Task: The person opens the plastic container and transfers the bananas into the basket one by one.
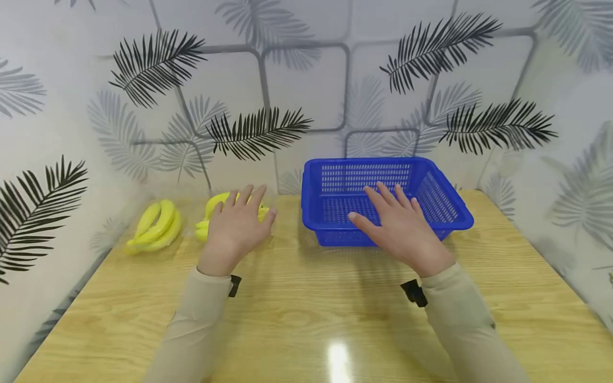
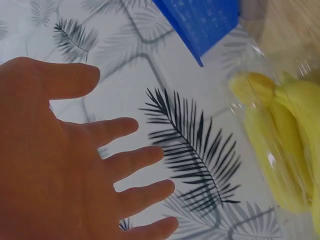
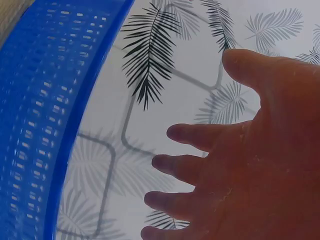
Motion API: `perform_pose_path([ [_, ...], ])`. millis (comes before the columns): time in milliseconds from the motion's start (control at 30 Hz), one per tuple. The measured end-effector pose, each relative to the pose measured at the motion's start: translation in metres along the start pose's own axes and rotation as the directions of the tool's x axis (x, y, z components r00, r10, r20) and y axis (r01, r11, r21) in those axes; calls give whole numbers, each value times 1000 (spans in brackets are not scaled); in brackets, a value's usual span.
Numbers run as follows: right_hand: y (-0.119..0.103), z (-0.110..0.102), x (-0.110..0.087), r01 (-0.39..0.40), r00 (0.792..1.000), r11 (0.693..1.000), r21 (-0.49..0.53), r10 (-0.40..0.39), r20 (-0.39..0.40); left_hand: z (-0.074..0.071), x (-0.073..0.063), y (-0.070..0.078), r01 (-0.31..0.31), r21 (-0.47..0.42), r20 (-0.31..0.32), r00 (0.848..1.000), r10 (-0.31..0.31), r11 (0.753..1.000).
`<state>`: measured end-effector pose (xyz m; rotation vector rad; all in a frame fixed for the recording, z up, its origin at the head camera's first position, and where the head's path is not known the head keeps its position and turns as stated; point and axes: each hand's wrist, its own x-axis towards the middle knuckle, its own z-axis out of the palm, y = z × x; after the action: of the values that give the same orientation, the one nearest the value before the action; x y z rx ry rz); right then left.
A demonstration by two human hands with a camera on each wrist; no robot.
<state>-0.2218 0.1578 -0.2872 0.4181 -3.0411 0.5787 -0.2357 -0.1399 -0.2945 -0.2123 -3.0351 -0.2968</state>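
Observation:
With fingers spread and nothing held, the left hand [image 1: 240,226] overlaps a bunch of yellow bananas in clear plastic [image 1: 203,230] in the head view. Part of that bunch is hidden behind the hand; the left wrist view shows the bananas [image 2: 287,145] off the fingertips, under shiny clear wrap. A second banana bunch [image 1: 158,226] lies farther left on the table. The right hand [image 1: 399,229], fingers straight and apart, overlaps the front of a blue plastic basket [image 1: 330,238]. In the right wrist view, the basket [image 3: 75,120] stands apart from the fingertips.
Everything stands on a light wooden table [image 1: 297,298]. A wall [image 1: 306,80] with a leaf pattern rises right behind the basket and the bananas, and patterned walls flank both sides. A small black piece [image 1: 414,293] sits at the right wrist.

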Motion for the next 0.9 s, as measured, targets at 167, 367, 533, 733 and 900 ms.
perform_pose_path([
  [167,-12,9,13,46,999,999,24,-45,-27,0,6,-29,32,-27,-6,999,-32,999],
  [367,-37,26,34,112,993,992,51,-110,-42,3,8,-71,72,-88,-24,997,-74,994],
  [533,-58,41,51,184,982,976,114,-178,-56,5,7,-107,96,-184,-30,994,-103,978],
  [733,-88,61,66,270,963,942,199,-259,-80,8,10,-142,134,-302,51,991,-124,944],
  [900,-110,86,77,315,949,910,270,-297,-108,11,9,-157,139,-419,102,989,-106,897],
])
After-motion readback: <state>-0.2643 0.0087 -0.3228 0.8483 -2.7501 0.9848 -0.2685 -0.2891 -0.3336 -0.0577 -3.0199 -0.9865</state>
